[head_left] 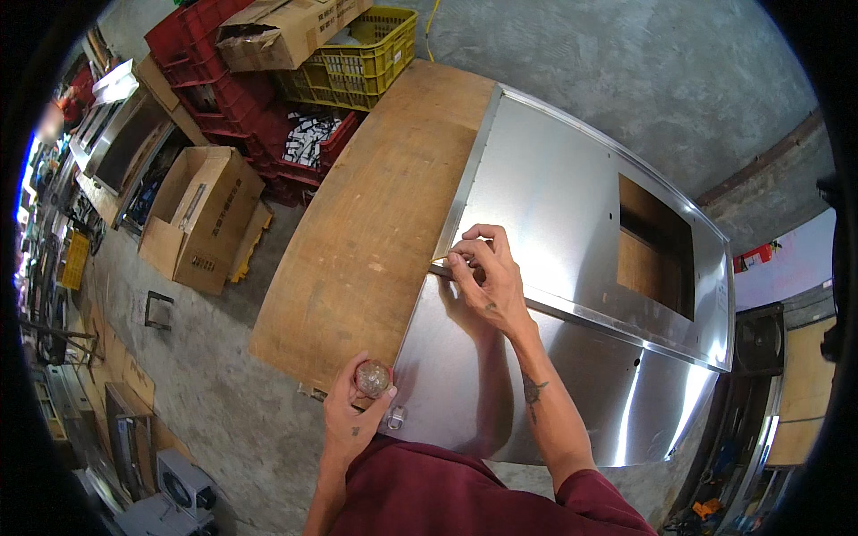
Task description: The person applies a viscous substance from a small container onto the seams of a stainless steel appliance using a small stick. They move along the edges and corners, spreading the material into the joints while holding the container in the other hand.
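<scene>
One small round jar (374, 379) sits in the L hand (347, 411), thumb and fingers curled round its side, roughly upright, prob. so nothing tips out, and close in to the body. R hand (492, 286) pinches a thin stick (438, 260) btw thumb and fingertips, likely for fine control; its tip is at the L end of the ridge (572, 311) across the metal cabinet (536, 179), touching or just above, can't tell. Small silvery ring-like piece (396, 417) lies on the metal just beside the L thumb. Cabinet rests on a wood board (357, 223), presumably to save the shiny sheet from scratches; a rect. opening (660, 223) is cut in its R part.

Containers: jar shows brownish stuff, liquid or solid unclear; can't tell if a clear cover's on. Red bin (344, 143) past the board holds a heap of small white-and-dark pcs (313, 138). Yellow crate (393, 45) has sth pale inside, partly hidden by a cardboard carton (290, 31) on top. Open cardboard box (214, 223) stands on the floor (241, 384), a narrow item showing inside. Red crates (183, 45) are stacked behind, prob. to save space.
</scene>
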